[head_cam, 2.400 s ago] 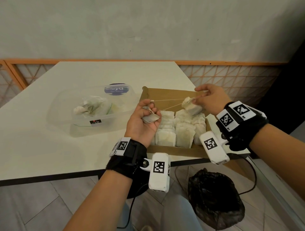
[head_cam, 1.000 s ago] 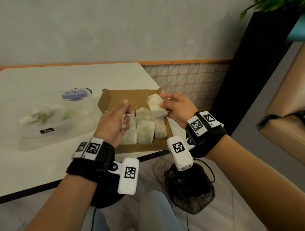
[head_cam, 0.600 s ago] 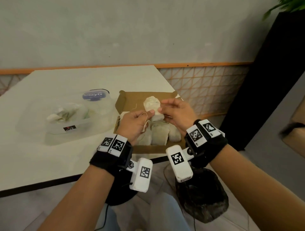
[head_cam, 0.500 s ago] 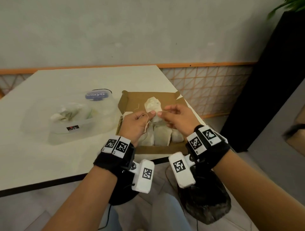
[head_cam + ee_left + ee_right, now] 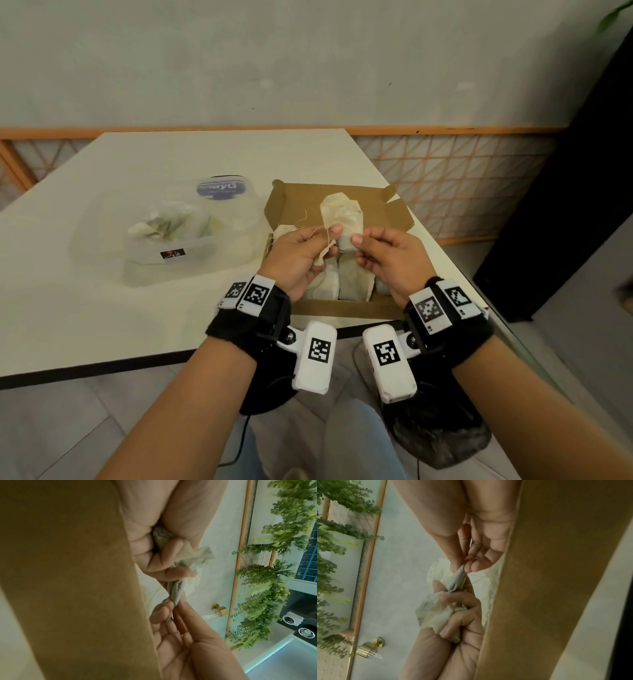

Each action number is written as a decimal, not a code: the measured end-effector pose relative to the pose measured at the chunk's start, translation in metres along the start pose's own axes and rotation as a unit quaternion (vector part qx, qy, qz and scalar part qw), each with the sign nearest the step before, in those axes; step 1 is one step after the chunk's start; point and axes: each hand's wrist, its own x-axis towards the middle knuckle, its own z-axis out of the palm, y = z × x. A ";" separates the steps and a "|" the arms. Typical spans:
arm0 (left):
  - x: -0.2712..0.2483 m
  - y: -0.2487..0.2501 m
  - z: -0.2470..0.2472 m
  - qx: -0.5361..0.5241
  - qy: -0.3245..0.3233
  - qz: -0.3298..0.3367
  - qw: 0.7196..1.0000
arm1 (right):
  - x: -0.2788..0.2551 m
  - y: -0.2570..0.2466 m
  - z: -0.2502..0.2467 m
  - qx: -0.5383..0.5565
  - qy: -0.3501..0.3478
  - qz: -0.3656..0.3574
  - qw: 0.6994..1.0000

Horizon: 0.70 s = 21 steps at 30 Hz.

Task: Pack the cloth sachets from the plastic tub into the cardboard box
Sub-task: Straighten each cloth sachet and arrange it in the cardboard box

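On the pale, flat surface (image 5: 85, 308), toward its left, sits a clear plastic tub (image 5: 164, 253) with a blue oval label on its far wall and a small dark sticker on its near wall; a few crumpled off-white cloth sachets (image 5: 164, 222) lie heaped inside it. Just right of the tub, near the surface's right edge, stands an open brown cardboard box (image 5: 342, 308) with its flaps folded back, and rows of off-white sachets (image 5: 352, 284) stand packed upright in its near half.

Above the box, both hands meet. The left hand (image 5: 301, 260) is curled: its lower fingers grip a bunched cloth sachet (image 5: 197, 557) against the palm, as the left wrist view shows, while its thumb and forefinger pinch the left edge of a second one. That second, upright off-white sachet (image 5: 342, 219) is raised over the box, with thin pale strings (image 5: 308, 226) trailing from it across the left hand. The right hand (image 5: 390, 263) pinches the sachet's right lower edge between thumb and forefinger, its other fingers loosely bent below. Each wrist wears a black band with white coded tags (image 5: 255, 294).

Farther right, beyond the surface, runs an orange lattice panel (image 5: 462, 188) under a grey wall.
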 end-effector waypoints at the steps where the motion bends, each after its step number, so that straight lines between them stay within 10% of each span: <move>1: 0.000 0.000 0.000 -0.005 -0.004 -0.005 1.000 | 0.000 0.000 0.000 0.006 0.000 0.001 1.000; 13: -0.003 0.007 -0.004 -0.131 -0.025 -0.029 0.991 | -0.003 -0.003 -0.001 0.062 0.034 -0.030 0.997; 21: -0.002 0.002 -0.001 -0.034 0.003 -0.004 0.999 | -0.003 0.002 0.002 -0.034 0.021 -0.055 0.998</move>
